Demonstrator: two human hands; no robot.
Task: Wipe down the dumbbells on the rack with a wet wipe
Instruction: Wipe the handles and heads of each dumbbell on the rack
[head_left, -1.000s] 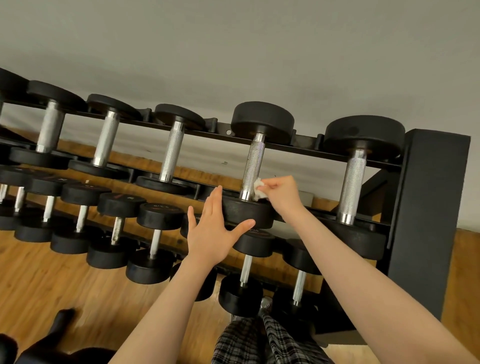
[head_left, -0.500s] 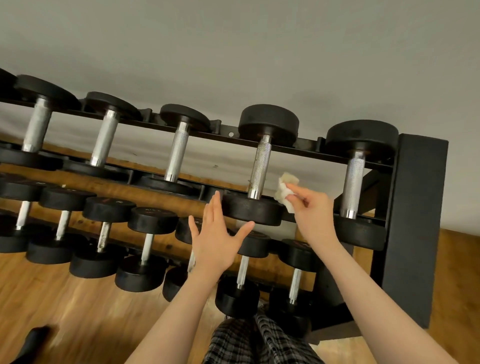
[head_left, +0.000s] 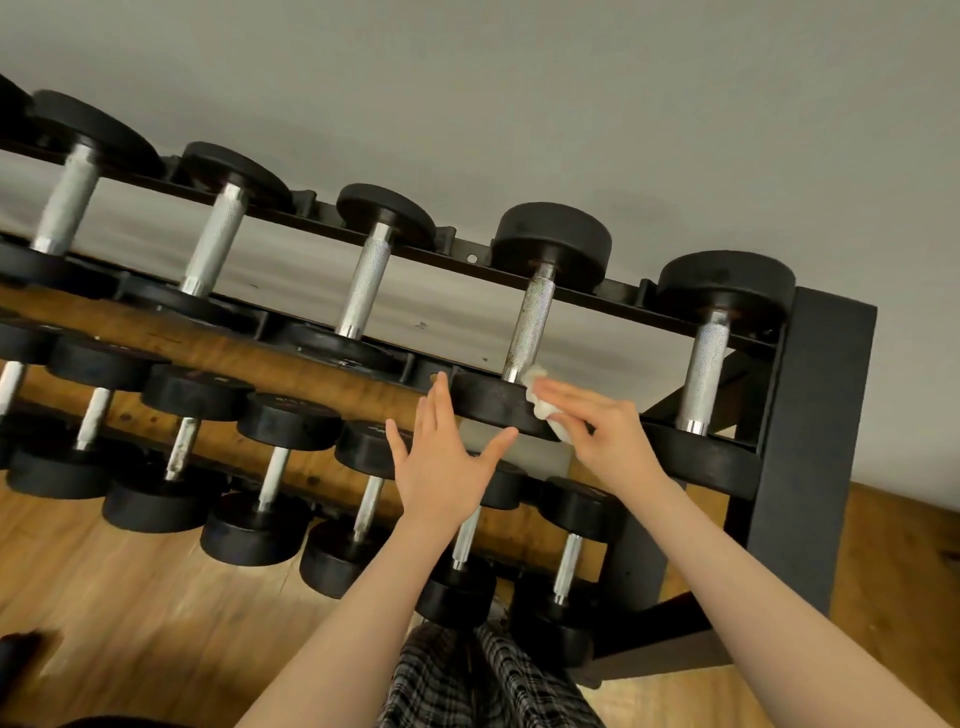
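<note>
A black rack (head_left: 821, 415) holds rows of black dumbbells with knurled steel handles. My right hand (head_left: 608, 436) is shut on a crumpled white wet wipe (head_left: 543, 402) and presses it on the near head of the second dumbbell from the right (head_left: 498, 402) on the top row, just below its handle (head_left: 530, 322). My left hand (head_left: 447, 457) is flat, fingers apart, resting against the front left of that same head.
A larger dumbbell (head_left: 706, 364) sits to the right, against the rack's end post. Smaller dumbbells (head_left: 288, 421) fill the lower tier. A grey wall stands behind the rack, wooden floor (head_left: 130, 597) lies below, and my plaid trousers (head_left: 467, 675) show at the bottom.
My right hand had lifted the wipe to the right of the handle and has now brought it back down onto the near head. The view has tilted and shifted rightward.
</note>
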